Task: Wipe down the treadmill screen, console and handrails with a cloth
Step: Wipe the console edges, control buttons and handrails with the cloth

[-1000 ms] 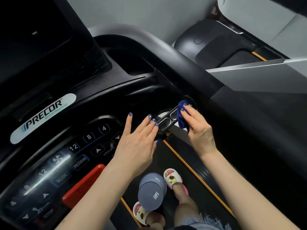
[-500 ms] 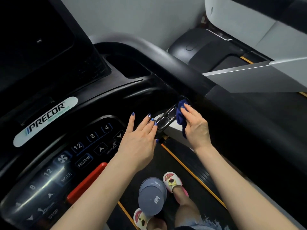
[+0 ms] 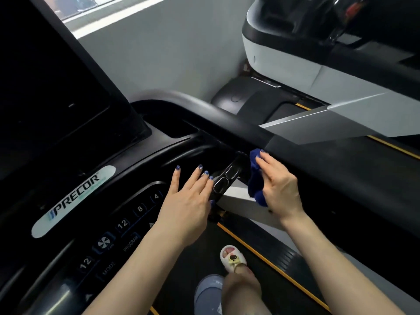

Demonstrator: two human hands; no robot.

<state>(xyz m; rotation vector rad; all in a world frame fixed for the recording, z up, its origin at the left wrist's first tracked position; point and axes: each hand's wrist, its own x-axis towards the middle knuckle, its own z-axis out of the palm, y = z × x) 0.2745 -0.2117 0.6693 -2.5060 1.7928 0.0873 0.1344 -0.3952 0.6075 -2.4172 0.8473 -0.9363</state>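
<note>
Head view, looking down over a treadmill. Upper left of the frame: dark, switched-off rectangular treadmill screen (image 3: 52, 87), tilted, filling the corner. Below it, glossy black plastic console (image 3: 127, 169) sweeping from lower left toward centre, with a pale oval PRECOR badge (image 3: 73, 201) at left centre and a curved row of numbered and labelled keys (image 3: 122, 223) beneath the badge. A shallow black recessed tray (image 3: 172, 127) sunk into the console just right of the screen's foot.

Centre: left hand (image 3: 186, 208) laid flat on the console's right end, fingers straight and slightly spread, blue-painted nails showing, gripping nothing. Just beside its fingertips, a short black handlebar with two oval metal sensor pads (image 3: 225, 180), slanting up to the right.

Right of centre: right hand (image 3: 280, 189) with fingers curled over a bunched dark blue cloth (image 3: 255, 180), pressing it against the far end of that sensor bar, right under the long black padded handrail (image 3: 329, 169) that runs from upper centre down to the right edge. Cloth touching bar; whether touching the rail above cannot be told.

Bottom centre: black treadmill belt with an orange edge stripe (image 3: 261, 255), a foot in a white slipper with a cartoon patch (image 3: 233, 258), and a blurred grey-blue round shape (image 3: 209, 294) beside it.

Upper right: neighbouring grey and black exercise machine (image 3: 295, 64) against a pale wall.
</note>
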